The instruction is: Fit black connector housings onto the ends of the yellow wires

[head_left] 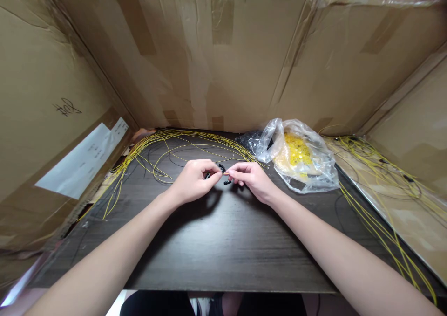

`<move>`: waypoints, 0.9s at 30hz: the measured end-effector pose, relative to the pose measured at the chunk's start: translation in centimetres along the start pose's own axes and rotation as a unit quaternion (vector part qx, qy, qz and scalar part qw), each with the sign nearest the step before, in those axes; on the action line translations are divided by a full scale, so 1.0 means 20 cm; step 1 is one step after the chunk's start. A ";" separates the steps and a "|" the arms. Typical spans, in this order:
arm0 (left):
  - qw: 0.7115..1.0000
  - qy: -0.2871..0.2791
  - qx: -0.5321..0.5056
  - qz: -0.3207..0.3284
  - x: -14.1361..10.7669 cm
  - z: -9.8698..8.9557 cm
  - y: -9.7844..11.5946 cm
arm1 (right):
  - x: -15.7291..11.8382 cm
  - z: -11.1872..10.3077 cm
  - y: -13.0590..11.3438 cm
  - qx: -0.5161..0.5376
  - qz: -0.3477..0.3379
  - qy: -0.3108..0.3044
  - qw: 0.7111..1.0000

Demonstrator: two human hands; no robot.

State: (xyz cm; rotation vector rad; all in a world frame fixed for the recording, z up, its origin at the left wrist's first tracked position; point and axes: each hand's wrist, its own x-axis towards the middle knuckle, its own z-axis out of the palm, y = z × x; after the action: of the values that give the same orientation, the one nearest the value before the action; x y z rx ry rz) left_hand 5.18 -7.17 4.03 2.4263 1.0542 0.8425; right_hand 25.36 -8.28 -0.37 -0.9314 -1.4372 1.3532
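Over the middle of the dark table (223,241), my left hand (198,181) and my right hand (249,178) almost meet at the fingertips. Thumb and fingers of each are pinched together on a thin reddish-brown piece (226,174) that spans the small gap between them; its ends are hidden by the fingers. Small black parts (227,182) lie or hang close beside and behind the fingertips; how they connect is too small to tell. Long yellow wires (164,136) curve across the table behind my left hand.
A clear plastic bag (321,167) with small yellow pieces (296,149) sits at the back right. More yellow wires (384,241) run along the right side, some with black parts. Cardboard walls (209,64) enclose the back and both sides.
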 end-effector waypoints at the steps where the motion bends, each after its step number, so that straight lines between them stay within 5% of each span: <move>1: 1.000 -0.001 -0.002 -0.002 0.00 0.00 0.00 | 0.00 0.00 0.00 0.005 0.000 -0.004 1.000; 19: 0.999 -0.010 -0.037 -0.036 0.00 0.00 0.02 | -0.01 0.01 -0.03 0.056 0.022 -0.014 0.998; 27: 0.998 -0.016 -0.035 -0.040 -0.01 0.01 0.01 | 0.00 0.00 -0.01 -0.003 -0.006 0.006 1.000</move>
State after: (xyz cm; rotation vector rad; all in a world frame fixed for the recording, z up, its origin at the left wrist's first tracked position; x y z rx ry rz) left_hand 5.33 -7.43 3.94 2.3167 1.0828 0.7978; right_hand 25.31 -8.33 -0.16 -0.9313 -1.4366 1.3327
